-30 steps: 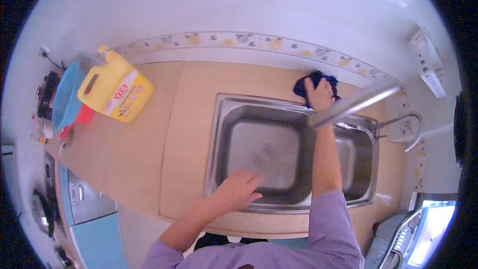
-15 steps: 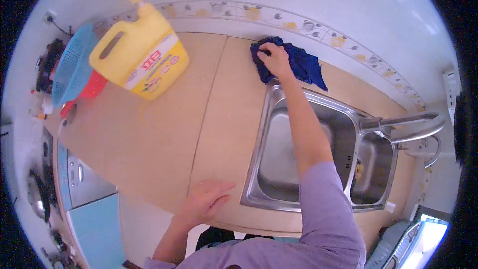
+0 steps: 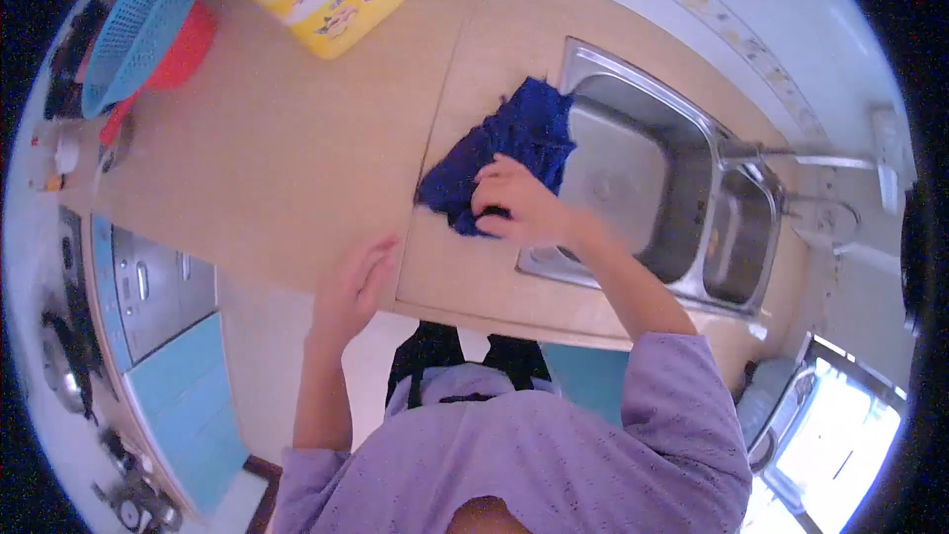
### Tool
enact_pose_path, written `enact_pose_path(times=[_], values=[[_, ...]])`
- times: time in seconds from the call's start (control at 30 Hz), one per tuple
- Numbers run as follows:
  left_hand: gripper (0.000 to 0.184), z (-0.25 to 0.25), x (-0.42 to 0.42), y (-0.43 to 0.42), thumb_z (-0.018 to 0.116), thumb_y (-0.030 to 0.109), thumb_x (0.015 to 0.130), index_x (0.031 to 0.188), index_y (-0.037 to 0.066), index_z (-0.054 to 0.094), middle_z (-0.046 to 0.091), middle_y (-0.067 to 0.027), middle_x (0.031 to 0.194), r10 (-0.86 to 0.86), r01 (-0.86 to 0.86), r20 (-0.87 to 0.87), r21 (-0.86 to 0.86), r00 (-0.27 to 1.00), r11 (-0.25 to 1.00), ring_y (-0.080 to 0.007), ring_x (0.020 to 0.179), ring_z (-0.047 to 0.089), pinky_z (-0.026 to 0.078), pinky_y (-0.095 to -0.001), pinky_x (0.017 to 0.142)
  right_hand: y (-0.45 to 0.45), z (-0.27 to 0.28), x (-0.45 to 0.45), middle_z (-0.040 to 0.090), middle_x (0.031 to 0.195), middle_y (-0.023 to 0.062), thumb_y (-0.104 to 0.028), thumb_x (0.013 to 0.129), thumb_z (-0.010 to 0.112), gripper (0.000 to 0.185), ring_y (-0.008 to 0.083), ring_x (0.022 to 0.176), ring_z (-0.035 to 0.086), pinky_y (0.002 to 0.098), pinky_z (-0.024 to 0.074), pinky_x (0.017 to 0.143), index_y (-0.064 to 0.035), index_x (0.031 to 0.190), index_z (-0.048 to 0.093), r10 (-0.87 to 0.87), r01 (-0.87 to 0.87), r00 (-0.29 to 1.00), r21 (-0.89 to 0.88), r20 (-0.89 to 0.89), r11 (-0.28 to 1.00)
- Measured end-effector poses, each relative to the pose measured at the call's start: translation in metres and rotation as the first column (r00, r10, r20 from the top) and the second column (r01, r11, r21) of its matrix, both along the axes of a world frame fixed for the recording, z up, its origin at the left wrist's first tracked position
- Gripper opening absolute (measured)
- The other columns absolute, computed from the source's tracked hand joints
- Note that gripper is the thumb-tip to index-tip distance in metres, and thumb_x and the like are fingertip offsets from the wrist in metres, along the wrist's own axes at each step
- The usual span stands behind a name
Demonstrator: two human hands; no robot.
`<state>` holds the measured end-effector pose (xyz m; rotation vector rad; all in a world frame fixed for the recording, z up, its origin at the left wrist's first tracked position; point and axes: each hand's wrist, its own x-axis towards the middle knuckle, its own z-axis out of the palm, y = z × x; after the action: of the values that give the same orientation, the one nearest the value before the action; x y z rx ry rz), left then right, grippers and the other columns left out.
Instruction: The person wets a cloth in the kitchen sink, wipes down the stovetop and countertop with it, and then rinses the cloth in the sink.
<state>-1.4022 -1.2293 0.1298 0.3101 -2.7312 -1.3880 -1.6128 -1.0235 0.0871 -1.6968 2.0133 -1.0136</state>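
A crumpled dark blue cloth lies across the counter in front of the double sink, and one side of it laps over the sink's left rim. My right hand has its fingers curled into the lower part of the cloth, gripping it. Some of the fingertips are hidden in its folds. At the counter's front edge, left of the cloth and apart from it, is my left hand. Its fingers are stretched out and it holds nothing.
The stainless sink with its faucet is on the right. A big yellow jug stands at the back of the counter. A blue colander and a red basin sit at the far left.
My right hand has brought the blue cloth from the back wall toward me, to the sink's left side. My left hand has risen slightly at the counter edge. The view has tilted down.
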Motion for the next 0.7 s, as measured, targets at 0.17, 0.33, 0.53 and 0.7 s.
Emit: enact_pose_path(times=[0.17, 0.33, 0.53, 0.7], values=[[0.032, 0.023, -0.079, 0.037, 0.054, 0.004, 0.086, 0.118, 0.003, 0.057, 0.057, -0.0135, 0.123, -0.297, 0.307, -0.127, 0.072, 0.946, 0.949, -0.0301, 0.113, 0.054, 0.042, -0.034, 0.095, -0.007, 0.029, 0.107, 0.052, 0.11, 0.0162, -0.012, 0.071, 0.067, 0.019, 0.0361, 0.105, 0.049, 0.0496, 0.0387, 0.089, -0.0066, 0.089, 0.062, -0.356, 0.35, 0.934, -0.174, -0.005, 0.92], [0.046, -0.017, -0.117, 0.056, 0.063, 0.004, 0.076, 0.122, 0.008, 0.058, 0.059, -0.0151, 0.116, -0.731, 0.747, 0.16, -0.08, 0.664, 0.66, -0.0318, 0.108, 0.054, 0.041, -0.0371, 0.096, 0.001, -0.019, 0.164, 0.057, 0.096, 0.0171, -0.02, 0.08, 0.063, 0.017, 0.0349, 0.095, 0.055, 0.0444, 0.0445, 0.082, -0.005, 0.088, 0.062, -0.474, 0.493, 0.839, -0.007, 0.267, 0.87], [0.04, -0.022, -0.084, 0.119, 0.069, 0.005, 0.068, 0.105, 0.006, 0.057, 0.052, -0.0114, 0.101, -0.734, 0.744, 0.15, -0.253, 0.662, 0.619, -0.0312, 0.098, 0.053, 0.047, -0.0395, 0.082, 0.096, -0.021, 0.158, 0.062, 0.067, 0.0163, -0.033, 0.088, 0.055, 0.031, 0.0371, 0.064, 0.061, 0.0481, 0.0478, 0.064, -0.0055, 0.075, 0.063, -0.627, 0.584, 0.744, 0.231, 0.231, 0.778], [0.032, -0.018, -0.086, 0.256, 0.064, 0.005, 0.071, 0.099, 0.006, 0.049, 0.05, -0.0143, 0.101, -0.699, 0.749, 0.269, -0.265, 0.662, 0.607, -0.0351, 0.099, 0.054, 0.049, -0.0441, 0.077, 0.225, 0.002, 0.148, 0.061, 0.062, 0.016, -0.038, 0.087, 0.057, 0.036, 0.035, 0.06, 0.061, 0.0466, 0.0486, 0.06, -0.0091, 0.066, 0.064, -0.739, 0.675, 0.655, 0.317, 0.156, 0.666]])
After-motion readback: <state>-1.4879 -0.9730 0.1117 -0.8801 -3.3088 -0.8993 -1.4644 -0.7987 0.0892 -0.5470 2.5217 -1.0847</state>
